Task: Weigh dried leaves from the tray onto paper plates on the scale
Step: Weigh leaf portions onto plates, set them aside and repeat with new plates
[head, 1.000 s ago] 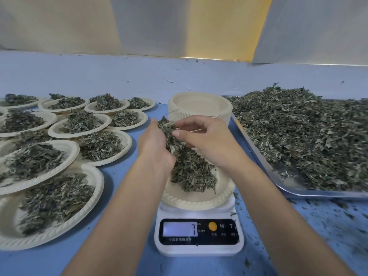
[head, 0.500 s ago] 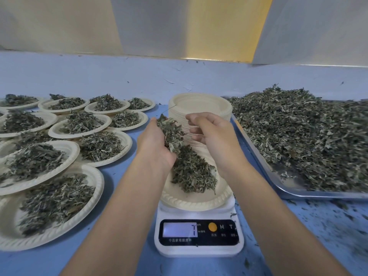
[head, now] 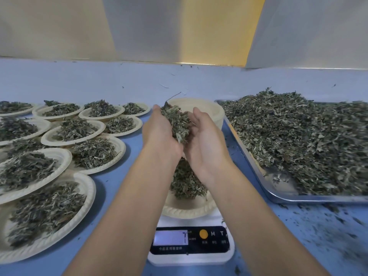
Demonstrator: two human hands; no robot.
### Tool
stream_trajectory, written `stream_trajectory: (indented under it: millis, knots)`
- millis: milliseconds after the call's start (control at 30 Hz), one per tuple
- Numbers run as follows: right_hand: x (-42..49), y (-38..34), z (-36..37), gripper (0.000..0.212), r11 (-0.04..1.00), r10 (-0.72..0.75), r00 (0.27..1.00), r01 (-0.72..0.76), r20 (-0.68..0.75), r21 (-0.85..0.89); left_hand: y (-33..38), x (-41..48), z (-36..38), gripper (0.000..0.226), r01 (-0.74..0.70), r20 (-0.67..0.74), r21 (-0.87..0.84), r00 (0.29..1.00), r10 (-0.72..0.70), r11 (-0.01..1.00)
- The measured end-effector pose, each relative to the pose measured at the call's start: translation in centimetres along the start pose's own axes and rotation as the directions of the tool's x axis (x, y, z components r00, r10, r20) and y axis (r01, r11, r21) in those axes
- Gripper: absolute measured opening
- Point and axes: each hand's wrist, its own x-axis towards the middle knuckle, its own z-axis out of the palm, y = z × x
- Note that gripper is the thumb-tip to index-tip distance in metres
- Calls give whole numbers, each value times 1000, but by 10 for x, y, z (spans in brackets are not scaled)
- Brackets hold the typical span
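Note:
My left hand (head: 159,134) cups a clump of dried leaves (head: 179,121) above the scale. My right hand (head: 207,142) lies against the clump's right side with its palm open and fingers nearly straight. Below my wrists a paper plate (head: 187,212) with a heap of leaves (head: 185,184) sits on the white digital scale (head: 191,253). The scale's lit display (head: 170,237) faces me. At the right, a metal tray (head: 278,197) holds a large pile of dried leaves (head: 302,140).
A stack of empty paper plates (head: 211,108) stands behind my hands, next to the tray. Several filled plates (head: 73,132) cover the blue table (head: 123,176) on the left. Leaf crumbs (head: 328,222) litter the table in front of the tray.
Both hands rose and drew together over the scale. My right hand stopped picking at the clump and opened flat against its side. The left hand kept holding the leaves.

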Motion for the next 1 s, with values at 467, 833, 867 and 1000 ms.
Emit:
stream_trajectory:
  millis: [467,833,867,1000]
  knots:
    - [-1,-59,-62,21,993,-105,908,115,-406,1,-87,-17,67,24,-25,-58,237,997,40,971]
    - [19,-88,-146,23,982,-163,738,55,-655,-183,-177,-7,88,14,254,38,424,954,-297,870]
    - [21,-88,-151,23,976,-176,729,40,-662,-215,-180,-8,88,15,221,47,458,961,-271,861]
    - [25,-85,-161,22,936,-245,704,-8,-667,-353,-184,-9,90,13,121,126,613,961,-248,781]
